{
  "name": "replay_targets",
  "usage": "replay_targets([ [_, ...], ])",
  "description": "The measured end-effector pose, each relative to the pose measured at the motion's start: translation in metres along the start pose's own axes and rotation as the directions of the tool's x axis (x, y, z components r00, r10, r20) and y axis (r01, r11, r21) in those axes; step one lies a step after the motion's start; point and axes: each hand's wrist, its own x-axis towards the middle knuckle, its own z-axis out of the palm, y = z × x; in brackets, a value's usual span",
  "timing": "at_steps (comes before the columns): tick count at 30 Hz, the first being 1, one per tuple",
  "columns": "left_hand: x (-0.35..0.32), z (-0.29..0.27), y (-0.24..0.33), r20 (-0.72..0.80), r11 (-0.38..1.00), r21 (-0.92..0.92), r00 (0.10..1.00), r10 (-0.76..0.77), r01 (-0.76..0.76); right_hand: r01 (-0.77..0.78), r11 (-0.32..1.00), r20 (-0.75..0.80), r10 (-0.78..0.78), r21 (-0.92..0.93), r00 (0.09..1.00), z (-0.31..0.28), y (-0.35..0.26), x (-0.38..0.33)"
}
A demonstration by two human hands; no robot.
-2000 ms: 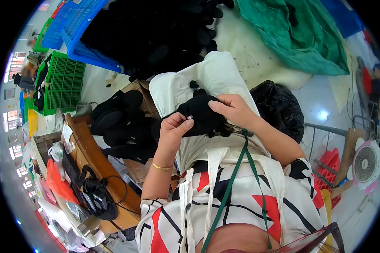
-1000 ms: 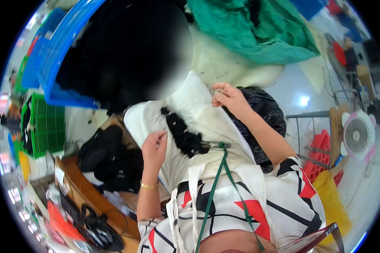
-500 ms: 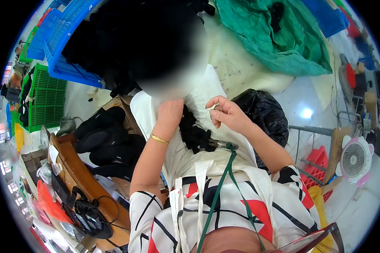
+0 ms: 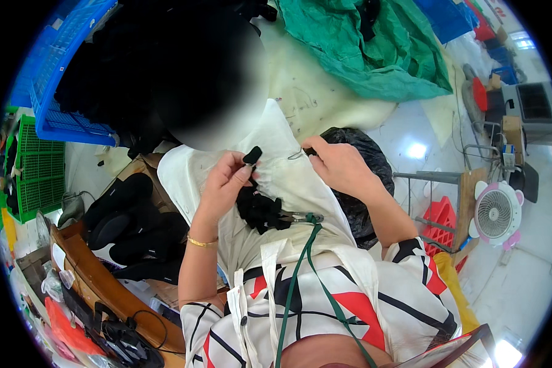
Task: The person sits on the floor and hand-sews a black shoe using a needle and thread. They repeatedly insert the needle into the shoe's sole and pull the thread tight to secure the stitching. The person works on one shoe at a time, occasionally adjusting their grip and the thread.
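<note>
My left hand (image 4: 227,181) pinches a small black fabric piece (image 4: 252,155) between thumb and fingers, above a white cloth (image 4: 270,132) spread over my lap. To its right, my right hand (image 4: 343,165) is closed, and a thin dark loop like wire or thread (image 4: 296,154) sticks out from its fingertips; its exact kind is unclear. Between my forearms lies a heap of small black fabric pieces (image 4: 259,208). Beside the heap rests a small metal hand tool (image 4: 299,216), perhaps snips, tied to a green ribbon (image 4: 306,245) hanging from my neck.
Black padded pieces (image 4: 147,214) fill a box at left, beside a wooden table edge (image 4: 116,288). A blue crate (image 4: 73,126) holds black material, partly blurred. Right of my lap sit a black plastic bag (image 4: 365,165), a metal-legged stand (image 4: 429,178) and a fan (image 4: 495,211). Green sheeting (image 4: 374,55) lies ahead.
The black piece now shows raised in my left hand's fingers, which were turned down before. My right hand's fingers have folded over, with the loop showing. The whole view has shifted.
</note>
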Motion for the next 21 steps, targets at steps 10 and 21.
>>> replay_targets([
  [10, 0.014, 0.022, 0.015, 0.129, 0.674, -0.734, 0.991, 0.023, 0.080, -0.108, 0.832, 0.221, -0.018, 0.545, 0.975, -0.012, -0.036, 0.008],
  [21, 0.021, 0.039, -0.008, 0.318, 0.681, -0.630, 0.924, -0.211, 0.373, -0.279, 0.739, 0.421, -0.007, 0.613, 0.907, -0.018, -0.021, 0.003],
])
